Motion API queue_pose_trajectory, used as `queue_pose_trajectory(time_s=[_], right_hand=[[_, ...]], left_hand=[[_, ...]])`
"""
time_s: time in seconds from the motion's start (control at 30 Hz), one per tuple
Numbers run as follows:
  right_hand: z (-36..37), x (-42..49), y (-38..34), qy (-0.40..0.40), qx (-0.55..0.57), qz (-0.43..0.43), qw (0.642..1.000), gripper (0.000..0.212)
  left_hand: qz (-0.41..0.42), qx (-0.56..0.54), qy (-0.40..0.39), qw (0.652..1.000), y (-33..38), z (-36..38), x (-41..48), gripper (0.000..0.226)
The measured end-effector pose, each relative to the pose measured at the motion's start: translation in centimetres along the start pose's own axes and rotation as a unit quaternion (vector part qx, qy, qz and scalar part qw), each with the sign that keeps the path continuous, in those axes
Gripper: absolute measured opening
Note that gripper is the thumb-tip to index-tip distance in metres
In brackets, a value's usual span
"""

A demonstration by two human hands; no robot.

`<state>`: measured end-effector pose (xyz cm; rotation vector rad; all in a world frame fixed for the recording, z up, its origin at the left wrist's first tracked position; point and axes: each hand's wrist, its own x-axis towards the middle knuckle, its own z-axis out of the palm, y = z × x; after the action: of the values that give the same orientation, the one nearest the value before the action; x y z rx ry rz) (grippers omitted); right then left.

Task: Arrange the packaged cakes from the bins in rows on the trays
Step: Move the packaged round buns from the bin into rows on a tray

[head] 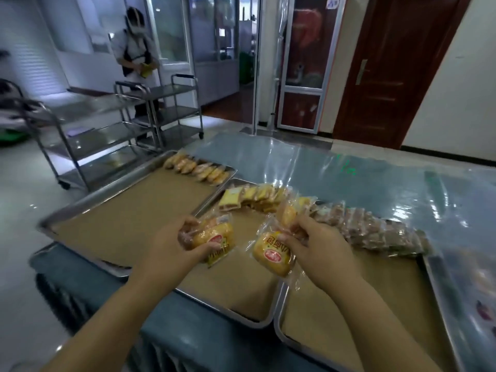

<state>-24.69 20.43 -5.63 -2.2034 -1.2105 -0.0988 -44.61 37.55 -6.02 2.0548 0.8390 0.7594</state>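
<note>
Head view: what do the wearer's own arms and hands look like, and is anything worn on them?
Both are bare. The left hand and right hand have no gloves, and no rings, watch or wristband show. The left forearm and right forearm are uncovered down to the picture's edge; no sleeve enters the view.

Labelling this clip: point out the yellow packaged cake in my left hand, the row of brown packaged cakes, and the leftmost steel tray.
Yellow packaged cake (214, 239): head view, red logo.
Brown packaged cakes (375, 229): head view, mid-row wrapper.
Leftmost steel tray (107, 187): head view, left rim.
</note>
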Motion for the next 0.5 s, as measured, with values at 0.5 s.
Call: queue_pose_trajectory(time_s=[0.5], right_hand=[[18.1, 14.8, -6.5, -0.048, 0.028, 0.072, 0.996, 0.025]], left_hand=[[-0.109, 0.062, -0.036, 0.991, -15.7, -7.2, 15.7, 0.038]])
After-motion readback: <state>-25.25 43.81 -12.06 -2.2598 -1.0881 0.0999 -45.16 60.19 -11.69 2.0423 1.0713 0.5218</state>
